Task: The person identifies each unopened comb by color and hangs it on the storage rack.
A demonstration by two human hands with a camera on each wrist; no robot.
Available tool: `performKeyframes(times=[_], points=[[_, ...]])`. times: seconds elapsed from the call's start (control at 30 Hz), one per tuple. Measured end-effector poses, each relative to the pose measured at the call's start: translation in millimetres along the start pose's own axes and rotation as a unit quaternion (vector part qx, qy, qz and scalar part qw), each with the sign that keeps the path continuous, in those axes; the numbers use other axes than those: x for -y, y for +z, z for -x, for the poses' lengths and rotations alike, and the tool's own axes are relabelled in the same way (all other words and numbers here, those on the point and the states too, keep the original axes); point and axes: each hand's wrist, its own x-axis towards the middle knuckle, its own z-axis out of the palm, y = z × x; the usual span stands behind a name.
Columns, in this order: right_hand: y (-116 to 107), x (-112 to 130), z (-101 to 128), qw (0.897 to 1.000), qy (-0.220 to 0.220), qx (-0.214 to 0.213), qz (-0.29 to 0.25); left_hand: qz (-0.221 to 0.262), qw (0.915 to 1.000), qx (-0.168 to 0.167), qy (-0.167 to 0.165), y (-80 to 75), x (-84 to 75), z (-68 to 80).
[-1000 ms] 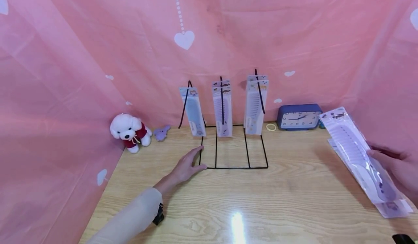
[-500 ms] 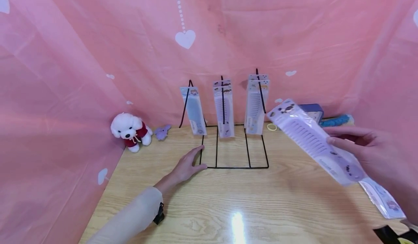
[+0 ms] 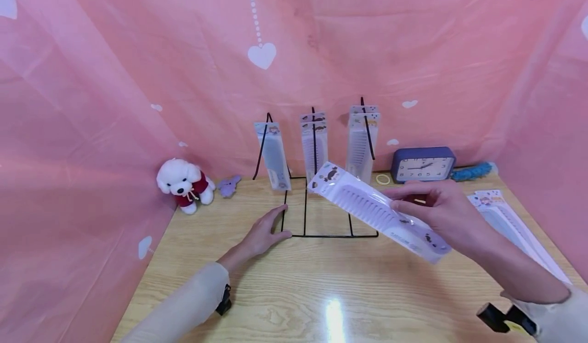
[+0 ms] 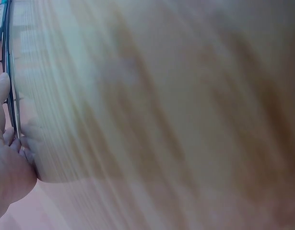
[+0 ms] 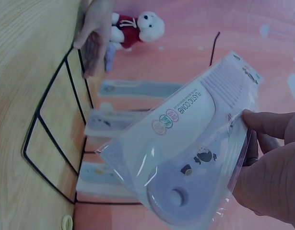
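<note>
While the right hand (image 3: 443, 215) pinches a packaged comb (image 3: 376, 211) by its handle end, thumb on top and fingers curled beneath, the pack hangs tilted in the air just in front of the wire rack (image 3: 328, 200), its header card pointing up toward the hooks. The step in hand looks like carrying the comb in for hanging; the next move would call for lining the card's hole with a hook tip, probably the middle one, though the hole is too small to make out. Left of it, the left hand (image 3: 262, 233) lies flat with relaxed fingers against the rack's front corner, steadying the base. More packs (image 3: 512, 225) lie on the table (image 3: 321, 292) at right. Half a second earlier the comb was farther right, covering the clock (image 3: 422, 164); the left hand has not moved.
</note>
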Motion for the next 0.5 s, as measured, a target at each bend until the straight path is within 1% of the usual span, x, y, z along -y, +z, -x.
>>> performKeyframes(times=[0.13, 0.23, 0.4, 0.5], points=[[8, 3, -9, 1.000, 0.020, 0.015, 0.014, -0.002, 1.0000, -0.002, 0.001, 1.0, 1.6, -1.1], [11, 3, -13, 0.999, 0.034, 0.017, 0.019, -0.004, 1.0000, -0.002, 0.002, 1.5, 2.1, -1.4], [14, 2, -17, 0.999, 0.048, 0.011, 0.013, -0.005, 1.0000, 0.000, 0.002, 1.3, 1.7, -0.7], [15, 2, -19, 0.999, 0.048, 0.006, 0.014, 0.002, 1.0000, 0.000, 0.002, 0.9, 1.5, -0.1]])
